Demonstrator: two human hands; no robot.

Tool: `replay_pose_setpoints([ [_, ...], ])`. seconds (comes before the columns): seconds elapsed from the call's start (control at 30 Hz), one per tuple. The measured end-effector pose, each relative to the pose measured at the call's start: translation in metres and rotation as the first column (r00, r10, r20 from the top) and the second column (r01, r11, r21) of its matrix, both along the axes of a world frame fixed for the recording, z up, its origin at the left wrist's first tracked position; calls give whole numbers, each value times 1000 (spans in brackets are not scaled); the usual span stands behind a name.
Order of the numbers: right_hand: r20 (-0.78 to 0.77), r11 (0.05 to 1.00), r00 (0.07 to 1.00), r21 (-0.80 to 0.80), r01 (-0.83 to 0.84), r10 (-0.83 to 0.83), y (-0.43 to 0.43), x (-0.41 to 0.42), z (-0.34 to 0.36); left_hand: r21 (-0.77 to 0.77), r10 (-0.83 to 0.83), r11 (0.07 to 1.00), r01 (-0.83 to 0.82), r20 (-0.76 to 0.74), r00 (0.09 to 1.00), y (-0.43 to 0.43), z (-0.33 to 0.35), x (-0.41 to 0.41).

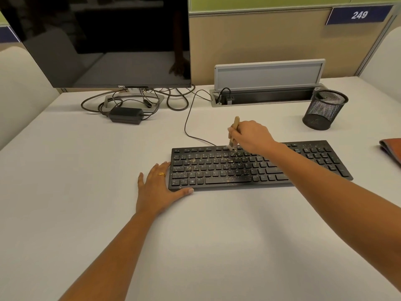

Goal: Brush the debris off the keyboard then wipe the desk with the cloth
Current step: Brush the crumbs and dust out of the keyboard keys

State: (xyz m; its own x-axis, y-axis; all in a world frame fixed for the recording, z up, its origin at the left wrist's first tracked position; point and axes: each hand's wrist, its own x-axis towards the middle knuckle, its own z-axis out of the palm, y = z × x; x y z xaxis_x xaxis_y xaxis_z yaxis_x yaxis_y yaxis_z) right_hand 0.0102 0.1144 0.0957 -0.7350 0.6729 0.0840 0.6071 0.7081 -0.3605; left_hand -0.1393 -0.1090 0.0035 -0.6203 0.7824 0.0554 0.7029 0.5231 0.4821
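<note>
Right grip point(249, 136) clasps the brush point(236, 122), bristles on the keyboard point(217, 171) far edge. Left grip point(155, 189), flat and released, steadies its left end. Sweep debris point(225, 160) off in short row-by-row strokes.

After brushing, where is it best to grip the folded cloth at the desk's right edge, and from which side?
Probably pinch the cloth at its rounded folded edge, coming from the left and above. It lies flat on the desk, that edge faces the keyboard, and the rest is out of frame.
</note>
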Motion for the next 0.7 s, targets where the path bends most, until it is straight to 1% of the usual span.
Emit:
replay_pose_setpoints([
  [0.17, -57, 1000, 998, 9, 20, -19, 3, -2, 3, 4, -2, 1000, 2, 3, 1000, 1, -1, -1],
  [0.27, -9, 1000, 1000, -1, 14, -15, 2, -1, -1, 8, -3, 1000, 3, 9, 1000, 1, 0, 0],
  [0.37, -26, 1000, 1000, -14, 16, -16, 2, -3, 2, 10, -1, 1000, 1, 8, 1000, 1, 2, 0],
  [0.47, -105, 993, 994, -111, -33, 21, -1, -8, 4, 7, -4, 1000, 4, 7, 1000, 0, 1, 0],
  [0.53, -85, 987, 995, -145, -63, 51, -3, -9, 2, 9, -3, 1000, 3, 1, 1000, 0, -1, -1],
  [0.6, -12, 994, 998, -93, -56, 55, -4, -6, 1, 8, -4, 1000, 4, -3, 1000, 0, -1, -2],
  [0.7, 28, 1000, 1000, -3, 4, -4, 1, 0, 5, 10, -1, 1000, 1, -5, 1000, 1, -2, -2],
])
